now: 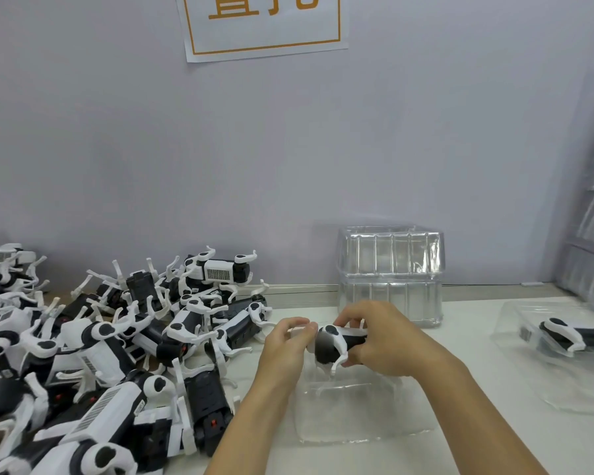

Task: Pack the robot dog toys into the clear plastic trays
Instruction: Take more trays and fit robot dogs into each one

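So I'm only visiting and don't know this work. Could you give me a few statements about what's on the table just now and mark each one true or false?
1. Both hands hold one robot dog toy above an empty clear tray. True: the left hand and right hand both grip it.
2. The heap of unpacked toys lies on the person's right. False: it lies on the left.
3. A tray at the right edge already holds a toy. True.
4. The stack of empty trays stands near the wall, behind the hands. True.
5. The paper sign on the wall has a blue border. False: the border is orange.
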Tool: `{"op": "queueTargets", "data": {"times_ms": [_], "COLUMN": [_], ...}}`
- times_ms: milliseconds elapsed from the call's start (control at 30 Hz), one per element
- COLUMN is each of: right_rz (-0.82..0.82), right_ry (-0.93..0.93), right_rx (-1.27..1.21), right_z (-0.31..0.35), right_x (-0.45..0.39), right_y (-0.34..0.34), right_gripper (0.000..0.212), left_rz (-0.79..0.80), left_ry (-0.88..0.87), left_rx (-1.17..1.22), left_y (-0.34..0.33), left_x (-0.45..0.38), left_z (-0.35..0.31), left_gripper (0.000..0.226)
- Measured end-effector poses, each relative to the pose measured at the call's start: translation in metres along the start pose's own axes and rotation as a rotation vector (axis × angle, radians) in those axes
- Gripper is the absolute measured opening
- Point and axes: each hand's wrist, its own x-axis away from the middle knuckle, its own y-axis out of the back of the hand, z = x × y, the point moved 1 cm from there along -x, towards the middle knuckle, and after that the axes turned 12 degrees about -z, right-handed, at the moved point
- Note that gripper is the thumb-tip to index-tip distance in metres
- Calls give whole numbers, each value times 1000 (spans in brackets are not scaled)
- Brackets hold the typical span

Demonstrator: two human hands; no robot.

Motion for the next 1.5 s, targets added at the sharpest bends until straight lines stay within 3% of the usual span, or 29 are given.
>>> {"op": "queueTargets", "data": {"times_ms": [200, 467, 667, 767, 867, 1000, 1300, 1500], "right_rz": [-25, -15, -25, -13, 5, 13, -10, 14], "right_ry": [51, 45, 70, 54, 44, 37, 63, 26], "right_rx": [141, 153, 183, 147, 117, 117, 149, 32], "right_z": [1, 2, 2, -1, -3, -4, -2, -5], "right_x": [1, 1, 0, -1, -1, -1, 0, 0], "right_y": [-8, -8, -9, -9, -9, -8, -9, -2], "right_gripper": [39, 43, 46, 48, 52, 52, 48, 37], "left_rz": [-15, 10, 6, 109, 292, 392, 308, 269], "left_ry": [-19, 81, 64, 54, 31, -48, -119, -167], "left_rx": [-93, -68, -107, -154, -249, -321, -388, -378], "left_y": [4, 3, 3, 3, 7, 14, 10, 8], "left_x": [0, 1, 4, 8, 10, 10, 13, 8], "left_z": [-1, -4, -8, -15, -22, -22, -24, -17], "left_gripper": [30, 38, 38, 32, 54, 35, 4, 6]}}
